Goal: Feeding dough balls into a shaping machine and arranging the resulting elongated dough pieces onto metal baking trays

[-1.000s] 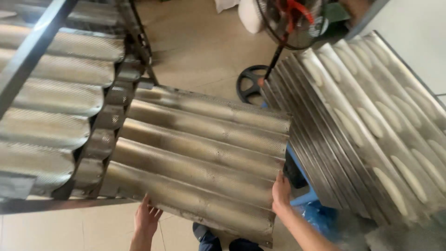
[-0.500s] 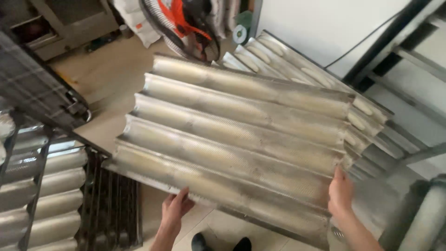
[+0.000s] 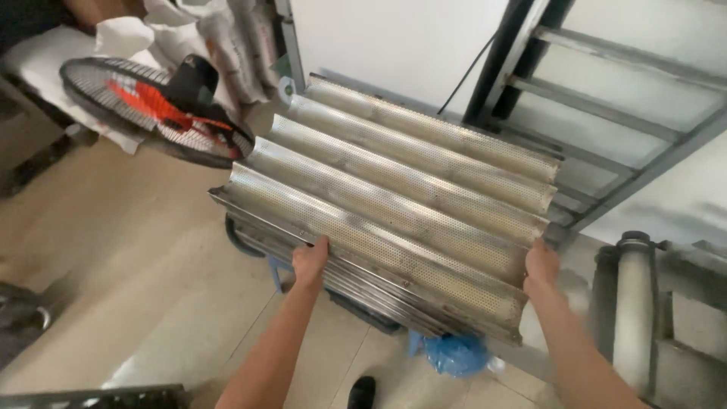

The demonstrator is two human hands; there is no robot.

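Observation:
A perforated metal baking tray with several long wavy channels fills the middle of the head view. It lies on top of a stack of similar trays. My left hand grips the tray's near edge toward the left. My right hand grips the near right corner. Both arms reach up from the bottom of the view.
A floor fan with orange blades stands at the left behind the trays. A metal rack frame leans by the white wall at the right. A blue bag lies under the stack. A grey roller stands at the far right.
I have turned right from the rack of trays. The tray in my hands has moved over and come down onto the stack beside the fan.

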